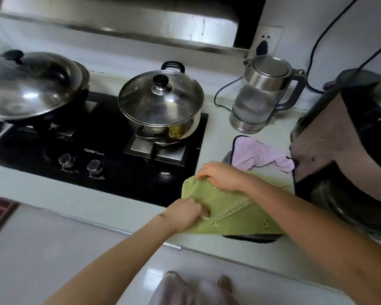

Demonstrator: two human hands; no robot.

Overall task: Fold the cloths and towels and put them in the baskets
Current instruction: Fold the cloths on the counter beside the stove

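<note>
1. Head view: left hand (185, 213) pinches the near fold of the green towel (227, 208); right hand (221, 176) pinches its far-left corner. Both are clamped on the cloth.
2. The towel lies at the counter (110, 201) front edge, right of the hob (119, 159); the purple cloth (260, 154) is just behind it.
3. Likely mid-fold: match the edges, keep the cloth taut, flatten the crease.
4. No basket is in sight.
5. Hob print reads roughly "Fardior"; smaller text is illegible.

green towel (227, 205) | part-folded, flat on desk, pinched under the fingers (201, 211) | lilac cloth (260, 155) | crumpled, just beyond them
</note>
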